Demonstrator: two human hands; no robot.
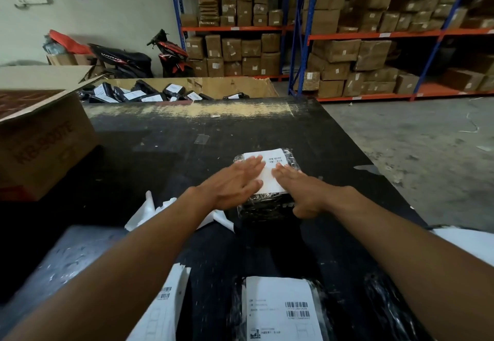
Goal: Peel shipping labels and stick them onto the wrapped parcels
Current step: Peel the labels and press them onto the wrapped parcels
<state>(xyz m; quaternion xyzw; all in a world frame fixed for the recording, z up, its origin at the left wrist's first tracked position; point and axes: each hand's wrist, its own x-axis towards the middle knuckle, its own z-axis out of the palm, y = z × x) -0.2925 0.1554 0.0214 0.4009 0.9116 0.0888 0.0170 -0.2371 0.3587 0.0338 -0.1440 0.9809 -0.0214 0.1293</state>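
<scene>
— What is being done with the label?

— The label (267, 180) is being pressed flat onto the top of a black wrapped parcel (263, 208), which is lying near the middle of the dark tabletop (160, 140).

— How are the hands being held?

— The left hand (235, 183) is being laid flat on the label's left part, fingers straight and close together. The right hand (296, 188) is being laid flat on its right part, fingers straight too, with the thumb bent down against the parcel's near right corner. Nothing is being gripped by either hand, and a strip of label is being left uncovered between them.

— What else is being seen?

— A second parcel (344, 308), already labelled, is being shown at the near edge, with printed label sheets (165, 311) just to its left. Crumpled white backing paper (149, 212) is lying beneath the left wrist. A cardboard box (40, 140) is standing at the left. Beyond the far edge, an open carton (240, 86) of labelled black parcels is being seen, with shelves (347, 35) of brown boxes behind.
</scene>
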